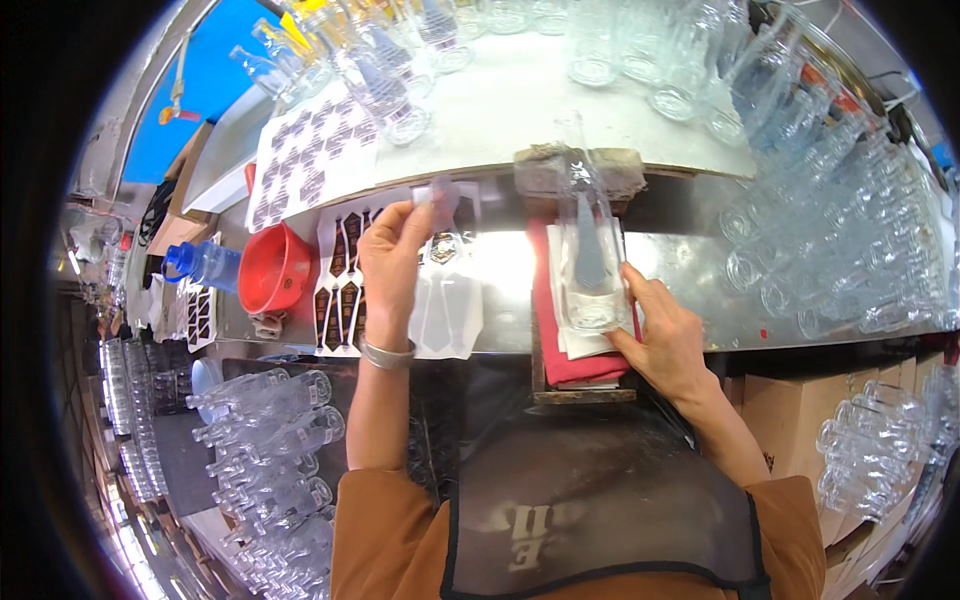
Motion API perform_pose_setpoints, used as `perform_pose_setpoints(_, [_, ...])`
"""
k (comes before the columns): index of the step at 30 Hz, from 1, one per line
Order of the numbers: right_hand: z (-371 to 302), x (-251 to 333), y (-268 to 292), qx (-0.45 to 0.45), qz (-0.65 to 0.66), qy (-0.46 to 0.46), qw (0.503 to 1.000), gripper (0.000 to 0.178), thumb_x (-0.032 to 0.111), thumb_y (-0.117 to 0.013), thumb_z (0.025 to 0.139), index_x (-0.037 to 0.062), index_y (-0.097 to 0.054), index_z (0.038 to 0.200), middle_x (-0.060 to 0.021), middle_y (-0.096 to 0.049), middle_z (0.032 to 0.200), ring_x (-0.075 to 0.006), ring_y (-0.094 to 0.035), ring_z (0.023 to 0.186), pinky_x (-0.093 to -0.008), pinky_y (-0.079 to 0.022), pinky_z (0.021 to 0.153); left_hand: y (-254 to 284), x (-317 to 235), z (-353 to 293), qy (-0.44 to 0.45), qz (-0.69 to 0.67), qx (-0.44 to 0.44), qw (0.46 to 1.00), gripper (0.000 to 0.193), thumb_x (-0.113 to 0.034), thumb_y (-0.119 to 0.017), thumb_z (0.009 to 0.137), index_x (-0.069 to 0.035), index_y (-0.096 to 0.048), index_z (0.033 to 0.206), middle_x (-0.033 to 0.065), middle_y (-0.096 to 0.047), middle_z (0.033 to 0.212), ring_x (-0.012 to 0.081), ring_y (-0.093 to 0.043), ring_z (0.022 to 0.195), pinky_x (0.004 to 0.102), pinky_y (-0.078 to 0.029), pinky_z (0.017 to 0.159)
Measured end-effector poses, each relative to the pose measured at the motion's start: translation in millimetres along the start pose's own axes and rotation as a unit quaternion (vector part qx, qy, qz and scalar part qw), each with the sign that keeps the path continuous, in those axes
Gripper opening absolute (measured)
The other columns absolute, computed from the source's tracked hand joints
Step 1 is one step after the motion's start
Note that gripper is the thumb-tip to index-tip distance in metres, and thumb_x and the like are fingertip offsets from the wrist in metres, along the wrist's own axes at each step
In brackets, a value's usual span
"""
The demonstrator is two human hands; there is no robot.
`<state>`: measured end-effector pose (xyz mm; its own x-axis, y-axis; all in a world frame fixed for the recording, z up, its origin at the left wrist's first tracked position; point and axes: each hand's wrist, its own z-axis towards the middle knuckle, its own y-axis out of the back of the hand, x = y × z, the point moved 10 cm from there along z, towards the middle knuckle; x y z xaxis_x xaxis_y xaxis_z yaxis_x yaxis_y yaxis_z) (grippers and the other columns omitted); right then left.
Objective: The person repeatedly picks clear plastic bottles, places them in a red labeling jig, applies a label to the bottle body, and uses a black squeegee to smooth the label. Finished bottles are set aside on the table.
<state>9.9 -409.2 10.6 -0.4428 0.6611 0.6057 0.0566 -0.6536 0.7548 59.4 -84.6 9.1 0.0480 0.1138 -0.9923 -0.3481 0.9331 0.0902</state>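
Note:
A clear glass bottle with a grey decal on its front lies on white and red cloths, its neck across a worn block. My right hand grips the bottle near its base, thumb at the bottom and fingers along the side. To the left, my left hand is raised with thumb and fingers pinched on a small translucent piece of film. Under this hand lies a decal sheet with dark tie-shaped decals on its left and pale blank outlines on its right.
Left of the sheet stand a red bowl and a blue-capped plastic bottle. A raised white shelf holds another decal sheet and glass bottles. More bottles crowd the right and lower left. Cardboard boxes stand lower right.

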Motion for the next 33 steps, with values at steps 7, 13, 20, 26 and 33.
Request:
perform_pose_setpoints(7, [0.1, 8.4, 6.0, -0.023, -0.007, 0.018, 1.000, 0.075, 0.022, -0.083, 0.074, 0.0060, -0.052, 0.140, -0.0077, -0.065, 0.093, -0.0264, -0.067, 0.075, -0.0372, -0.053, 0.062, -138.1, -112.5, -87.3, -0.377, 0.348, 0.077, 0.855, 0.021, -0.001, -0.073, 0.082, -0.008, -0.074, 0.102, 0.0120, -0.072, 0.119, 0.0258, -0.068, 0.112, 0.0368, -0.049, 0.096])
perform_pose_setpoints(13, [-2.3, 7.4, 5.9, -0.026, 0.001, 0.022, 0.999, 0.076, 0.024, -0.083, 0.075, 0.0054, -0.050, 0.141, -0.0078, -0.064, 0.094, -0.0267, -0.067, 0.073, -0.0374, -0.053, 0.061, -158.3, -92.3, -125.0, -0.342, 0.353, 0.203, 0.847, 0.018, -0.011, -0.076, 0.082, -0.009, -0.073, 0.099, 0.0154, -0.061, 0.138, 0.0317, -0.053, 0.134, 0.0468, -0.036, 0.112])
perform_pose_setpoints(20, [-2.7, 3.9, 8.1, -0.008, 0.038, 0.043, 0.998, 0.074, 0.026, -0.083, 0.077, 0.0048, -0.052, 0.140, -0.0101, -0.065, 0.100, -0.0260, -0.064, 0.070, -0.0363, -0.053, 0.062, -147.5, -66.6, -85.1, -0.289, 0.293, 0.179, 0.894, 0.053, -0.017, -0.077, 0.081, -0.010, -0.065, 0.132, 0.0250, -0.032, 0.158, 0.0404, -0.037, 0.144, 0.0485, -0.030, 0.116])
perform_pose_setpoints(26, [13.4, -30.7, 7.6, 0.067, 0.255, -0.061, 0.963, 0.055, 0.018, -0.075, 0.088, 0.0017, -0.054, 0.137, -0.0046, -0.066, 0.112, -0.0091, -0.057, 0.063, -0.0269, -0.048, 0.059, -159.6, -61.0, -86.1, -0.292, 0.291, 0.218, 0.885, 0.059, -0.019, -0.077, 0.082, -0.010, -0.060, 0.138, 0.0225, -0.031, 0.160, 0.0374, -0.036, 0.145, 0.0464, -0.034, 0.116])
perform_pose_setpoints(33, [26.1, -50.0, -23.2, 0.098, 0.385, -0.180, 0.900, 0.052, 0.034, -0.057, 0.103, -0.0060, -0.053, 0.137, -0.0079, -0.067, 0.105, -0.0085, -0.059, 0.064, -0.0257, -0.048, 0.060, -132.9, -46.4, -86.8, -0.197, 0.158, 0.169, 0.953, 0.046, -0.005, -0.062, 0.092, -0.006, -0.059, 0.138, 0.0245, -0.036, 0.156, 0.0359, -0.045, 0.140, 0.0411, -0.041, 0.109])
